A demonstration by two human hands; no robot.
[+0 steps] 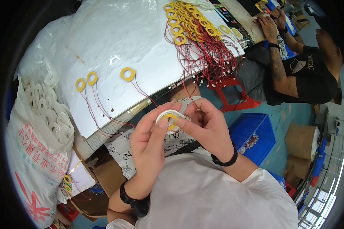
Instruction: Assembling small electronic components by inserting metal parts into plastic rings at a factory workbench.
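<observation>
In front of my chest, both hands pinch a round white plastic ring (162, 113) with a yellow ring coil (170, 126) set against its inner side. My left hand (148, 138) grips the left side, thumb pressing on the yellow coil's face. From the right, my right hand (212, 124) closes on the same pair, its thumb also on the coil. The fingers behind the ring are partly hidden. Nearest on the white table lie three loose yellow ring coils: one (127, 74) nearer my hands, two more (92, 78) to its left, with red and black wires trailing over the edge.
A heap of yellow coils (195, 23) lies at the table's far right, wires (212, 57) hanging over its edge. A plastic bag of white rings (49, 110) stands left. Blue bin (256, 133) and red stool (233, 93) are right. A co-worker (294, 72) sits at the right.
</observation>
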